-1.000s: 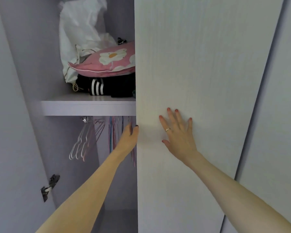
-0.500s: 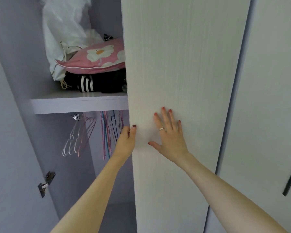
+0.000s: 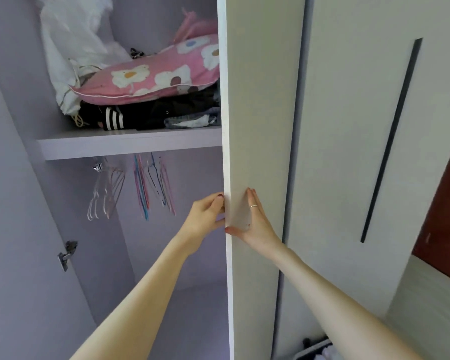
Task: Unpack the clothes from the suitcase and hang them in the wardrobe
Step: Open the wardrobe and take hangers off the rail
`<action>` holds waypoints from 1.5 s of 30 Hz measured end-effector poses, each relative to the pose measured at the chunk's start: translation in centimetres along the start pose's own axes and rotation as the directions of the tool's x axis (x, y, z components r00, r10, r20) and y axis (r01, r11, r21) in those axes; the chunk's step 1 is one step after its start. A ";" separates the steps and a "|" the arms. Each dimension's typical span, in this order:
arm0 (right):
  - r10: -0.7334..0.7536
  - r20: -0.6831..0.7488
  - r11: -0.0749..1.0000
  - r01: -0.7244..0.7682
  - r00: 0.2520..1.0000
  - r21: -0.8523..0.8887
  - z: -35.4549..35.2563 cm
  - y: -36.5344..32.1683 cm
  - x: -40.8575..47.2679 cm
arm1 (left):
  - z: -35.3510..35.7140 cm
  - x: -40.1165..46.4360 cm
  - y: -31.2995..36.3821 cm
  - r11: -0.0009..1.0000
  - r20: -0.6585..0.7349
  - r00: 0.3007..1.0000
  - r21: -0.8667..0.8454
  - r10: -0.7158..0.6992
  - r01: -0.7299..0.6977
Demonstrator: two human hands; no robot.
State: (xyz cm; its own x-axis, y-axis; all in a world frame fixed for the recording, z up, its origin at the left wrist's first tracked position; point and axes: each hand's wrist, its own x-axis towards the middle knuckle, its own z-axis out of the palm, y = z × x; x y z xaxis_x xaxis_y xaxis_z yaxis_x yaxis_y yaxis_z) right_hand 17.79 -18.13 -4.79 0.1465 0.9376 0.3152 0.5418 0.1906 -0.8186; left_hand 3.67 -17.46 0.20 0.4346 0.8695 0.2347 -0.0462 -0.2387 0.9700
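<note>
The white wardrobe door [image 3: 260, 100] stands swung out, almost edge-on to me. My left hand [image 3: 205, 216] curls its fingers around the door's free edge from the inside. My right hand [image 3: 255, 222] lies flat on the outer face, thumb at the edge, a ring on one finger. Inside, under a shelf [image 3: 130, 144], empty hangers hang on the rail: clear ones [image 3: 104, 193] to the left, coloured wire ones [image 3: 143, 188] beside them. At the bottom right a dark-rimmed case [image 3: 312, 350] with pale contents just shows.
On the shelf lie a pink flowered pillow [image 3: 153, 76], a white bag [image 3: 73, 48] and dark folded clothes with white stripes [image 3: 115, 118]. A hinge [image 3: 68, 253] sticks out of the left wall. To the right is a shut door with a long black handle [image 3: 390, 141].
The door has swung further open to the right, showing more of the shelf and hangers. Both hands stayed on it; my left hand's fingers now wrap the edge.
</note>
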 end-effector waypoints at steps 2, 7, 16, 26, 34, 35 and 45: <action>0.030 -0.011 1.000 -0.030 0.999 0.007 -0.6 0.7 -1.1 | 1.0 -0.8 0.5 0.999 0.054 0.998 0.021 -0.025 0.024; 0.035 -0.077 0.996 -0.041 0.996 -0.080 -3.8 2.1 -3.7 | 4.6 -2.3 1.4 0.989 0.206 0.978 0.147 -0.029 -0.002; 0.078 -0.003 0.983 -0.078 0.997 -0.166 -14.4 3.1 -9.1 | 15.4 -3.0 2.6 0.954 0.264 0.964 0.295 -0.020 -0.061; 0.223 -0.110 0.931 -0.245 0.969 -0.271 -21.9 7.2 -11.8 | 24.4 -1.3 2.1 0.907 0.391 0.917 0.410 -0.079 -0.096; 0.374 -0.069 0.597 -0.296 0.925 -0.746 -23.5 8.7 -14.3 | 25.8 -1.0 1.0 0.906 0.378 0.924 0.408 -0.055 -0.113; 0.389 -0.037 0.579 -0.275 0.921 -0.767 -23.3 8.6 -14.2 | 25.5 -0.9 0.7 0.906 0.352 0.935 0.408 -0.046 -0.109; 0.290 0.184 0.831 -0.151 0.939 -0.536 -14.4 7.5 -7.1 | 13.8 -0.2 -4.1 0.874 0.061 0.990 0.479 -0.128 0.084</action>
State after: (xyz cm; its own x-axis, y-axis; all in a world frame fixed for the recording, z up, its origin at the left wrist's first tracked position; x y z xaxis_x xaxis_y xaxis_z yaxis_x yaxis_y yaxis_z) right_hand 32.76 -27.56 -6.29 0.1421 0.9894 -0.0301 0.8714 -0.1394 -0.4704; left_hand 16.17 -22.63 -4.66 0.4911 0.8649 0.1040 0.4272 -0.3431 0.8365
